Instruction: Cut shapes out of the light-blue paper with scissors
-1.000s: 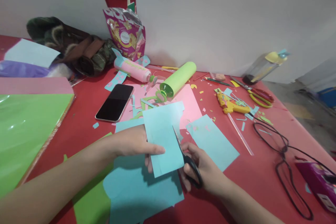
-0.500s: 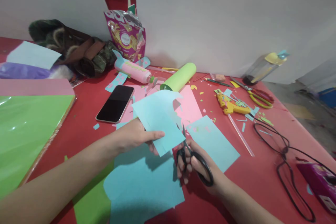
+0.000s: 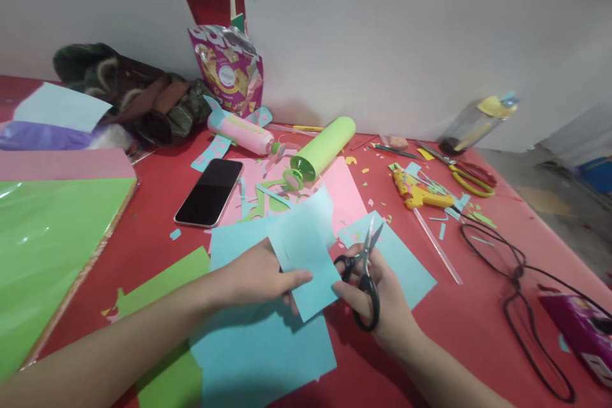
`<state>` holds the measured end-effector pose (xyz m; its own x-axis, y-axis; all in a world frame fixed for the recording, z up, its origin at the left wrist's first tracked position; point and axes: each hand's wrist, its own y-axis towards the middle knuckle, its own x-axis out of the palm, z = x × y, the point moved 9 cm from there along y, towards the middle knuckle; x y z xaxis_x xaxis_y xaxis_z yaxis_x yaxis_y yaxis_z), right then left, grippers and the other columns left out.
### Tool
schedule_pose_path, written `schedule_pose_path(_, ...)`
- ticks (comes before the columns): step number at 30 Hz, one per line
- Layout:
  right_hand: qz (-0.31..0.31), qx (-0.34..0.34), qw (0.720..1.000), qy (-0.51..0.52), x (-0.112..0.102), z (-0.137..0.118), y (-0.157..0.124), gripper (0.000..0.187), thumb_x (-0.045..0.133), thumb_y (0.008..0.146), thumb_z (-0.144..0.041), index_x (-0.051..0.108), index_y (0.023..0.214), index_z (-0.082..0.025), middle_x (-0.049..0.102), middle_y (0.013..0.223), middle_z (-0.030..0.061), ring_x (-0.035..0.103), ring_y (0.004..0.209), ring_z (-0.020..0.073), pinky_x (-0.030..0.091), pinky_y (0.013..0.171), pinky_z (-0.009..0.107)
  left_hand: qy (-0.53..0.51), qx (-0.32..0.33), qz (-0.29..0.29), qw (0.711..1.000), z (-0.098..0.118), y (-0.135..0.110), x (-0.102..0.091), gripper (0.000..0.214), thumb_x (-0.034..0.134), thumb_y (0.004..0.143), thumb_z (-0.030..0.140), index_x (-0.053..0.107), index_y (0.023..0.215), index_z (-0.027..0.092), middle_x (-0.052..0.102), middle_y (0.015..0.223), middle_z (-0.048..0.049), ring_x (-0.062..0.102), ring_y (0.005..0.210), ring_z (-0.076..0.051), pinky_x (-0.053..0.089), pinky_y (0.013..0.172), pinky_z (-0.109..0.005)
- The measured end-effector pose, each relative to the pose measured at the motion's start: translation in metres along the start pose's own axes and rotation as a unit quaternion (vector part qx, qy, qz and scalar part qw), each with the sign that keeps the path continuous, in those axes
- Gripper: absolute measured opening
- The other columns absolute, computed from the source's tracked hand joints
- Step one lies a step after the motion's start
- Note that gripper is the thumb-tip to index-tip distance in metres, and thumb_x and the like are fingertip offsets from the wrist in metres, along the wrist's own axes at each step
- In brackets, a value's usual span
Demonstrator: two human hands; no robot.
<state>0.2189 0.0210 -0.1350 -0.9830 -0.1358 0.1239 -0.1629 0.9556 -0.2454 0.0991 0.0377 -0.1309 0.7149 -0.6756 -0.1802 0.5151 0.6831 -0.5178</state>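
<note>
My left hand [image 3: 270,271] grips a piece of light blue paper [image 3: 308,255], thumb on top and fingers beneath it. A pair of black-handled scissors [image 3: 366,274] is in my right hand [image 3: 382,303], its blades parted and pointing up, away from the paper. The right thumb reaches the paper's lower right edge; whether it pinches there I cannot tell. Below both hands lie larger blue sheets [image 3: 268,357] over a green sheet [image 3: 165,280]. Another blue sheet [image 3: 411,274] rests partly behind the right hand.
A phone [image 3: 210,191] lies left of a green-wrapped bottle [image 3: 325,146] and a pink-wrapped bottle [image 3: 243,134]. To the right are a yellow glue gun [image 3: 421,191] with a looping black cable [image 3: 516,277], yellow-handled scissors [image 3: 471,180] and paper scraps. A snack bag [image 3: 229,70] stands behind.
The blue paper has come down closer to me and turned. My right hand has tilted the scissors off its edge, and the thumb now touches the paper. Green cutouts behind are uncovered.
</note>
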Motion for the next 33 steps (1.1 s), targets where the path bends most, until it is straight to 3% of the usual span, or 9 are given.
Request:
schedule_pose_path(8, 0.03, 0.012, 0.999, -0.041, -0.001, -0.001, 0.001, 0.032, 0.068, 0.062, -0.025, 0.041, 0.079, -0.021, 0.043, 0.061, -0.0065, 0.039, 0.048, 0.0067, 0.034, 0.045, 0.02, 0.011, 0.044, -0.001, 0.999, 0.003, -0.001, 0.011, 0.021, 0.05, 0.075, 0.027, 0.058, 0.06, 0.015, 0.06, 0.054, 0.0006, 0.059, 0.052, -0.015, 0.047, 0.053, -0.022)
schedule_pose_path(15, 0.045, 0.025, 0.999, -0.013, -0.004, 0.003, 0.001, 0.032, 0.067, 0.063, -0.026, 0.039, 0.079, -0.022, 0.042, 0.063, -0.0074, 0.041, 0.042, 0.0043, 0.042, 0.04, 0.019, -0.013, 0.042, 0.133, 0.99, -0.001, 0.005, -0.016, 0.023, 0.047, 0.077, 0.034, 0.051, 0.064, 0.015, 0.051, 0.054, 0.0017, 0.052, 0.053, -0.014, 0.043, 0.053, -0.025)
schedule_pose_path(18, 0.068, 0.023, 0.997, -0.01, -0.007, 0.003, 0.002, 0.033, 0.068, 0.062, -0.025, 0.041, 0.08, -0.022, 0.042, 0.062, -0.0078, 0.041, 0.041, 0.0041, 0.044, 0.039, 0.019, -0.091, 0.084, 0.203, 0.971, 0.003, -0.001, -0.028, 0.024, 0.046, 0.079, 0.031, 0.048, 0.097, 0.016, 0.053, 0.067, 0.0015, 0.053, 0.059, -0.013, 0.045, 0.057, -0.026)
schedule_pose_path(20, 0.08, 0.027, 0.996, -0.006, -0.009, 0.003, 0.001, 0.033, 0.068, 0.061, -0.025, 0.041, 0.08, -0.022, 0.043, 0.063, -0.0077, 0.042, 0.041, 0.004, 0.044, 0.037, 0.019, -0.126, 0.104, 0.241, 0.957, 0.003, -0.006, -0.034, 0.045, 0.046, 0.08, 0.028, 0.028, 0.121, 0.021, 0.053, 0.081, 0.0, 0.052, 0.057, -0.01, 0.045, 0.057, -0.025)
schedule_pose_path(23, 0.087, 0.029, 0.996, 0.002, -0.01, 0.003, 0.001, 0.032, 0.067, 0.062, -0.026, 0.041, 0.081, -0.022, 0.044, 0.063, -0.0078, 0.043, 0.041, 0.0039, 0.046, 0.037, 0.018, -0.129, 0.154, 0.26, 0.944, 0.007, -0.012, -0.035, 0.064, 0.048, 0.079, 0.024, 0.01, 0.13, 0.029, 0.051, 0.097, -0.0029, 0.053, 0.064, -0.009, 0.045, 0.062, -0.025)
schedule_pose_path(25, 0.087, 0.029, 0.996, 0.008, -0.01, 0.004, 0.0, 0.032, 0.067, 0.063, -0.025, 0.041, 0.081, -0.022, 0.044, 0.064, -0.0079, 0.043, 0.041, 0.0038, 0.047, 0.038, 0.018, -0.078, 0.199, 0.226, 0.95, 0.017, -0.012, -0.029, 0.054, 0.049, 0.078, 0.023, 0.026, 0.127, 0.029, 0.053, 0.096, -0.0021, 0.053, 0.072, -0.011, 0.044, 0.068, -0.025)
schedule_pose_path(28, 0.08, 0.03, 0.996, 0.008, -0.009, 0.005, -0.001, 0.032, 0.067, 0.063, -0.025, 0.041, 0.082, -0.023, 0.044, 0.064, -0.0081, 0.044, 0.04, 0.0039, 0.047, 0.037, 0.019, 0.08, 0.192, 0.175, 0.962, 0.024, -0.008, -0.016, 0.025, 0.051, 0.077, 0.025, 0.06, 0.099, 0.024, 0.06, 0.076, -0.0008, 0.051, 0.069, -0.014, 0.042, 0.064, -0.024)
schedule_pose_path(30, 0.077, 0.032, 0.996, 0.002, -0.008, 0.006, -0.002, 0.032, 0.067, 0.063, -0.025, 0.041, 0.081, -0.023, 0.044, 0.064, -0.0079, 0.044, 0.04, 0.0041, 0.047, 0.037, 0.019, 0.132, 0.172, 0.166, 0.962, 0.024, -0.007, -0.013, 0.02, 0.051, 0.077, 0.027, 0.066, 0.089, 0.023, 0.061, 0.067, -0.0007, 0.048, 0.06, -0.014, 0.04, 0.059, -0.024)
schedule_pose_path(33, 0.072, 0.032, 0.997, -0.006, -0.007, 0.006, -0.002, 0.032, 0.067, 0.062, -0.025, 0.041, 0.08, -0.023, 0.043, 0.065, -0.0075, 0.044, 0.041, 0.0042, 0.047, 0.037, 0.019, 0.12, 0.161, 0.178, 0.963, 0.022, -0.008, -0.012, 0.025, 0.053, 0.075, 0.03, 0.063, 0.096, 0.022, 0.065, 0.08, -0.001, 0.047, 0.056, -0.012, 0.039, 0.056, -0.024)
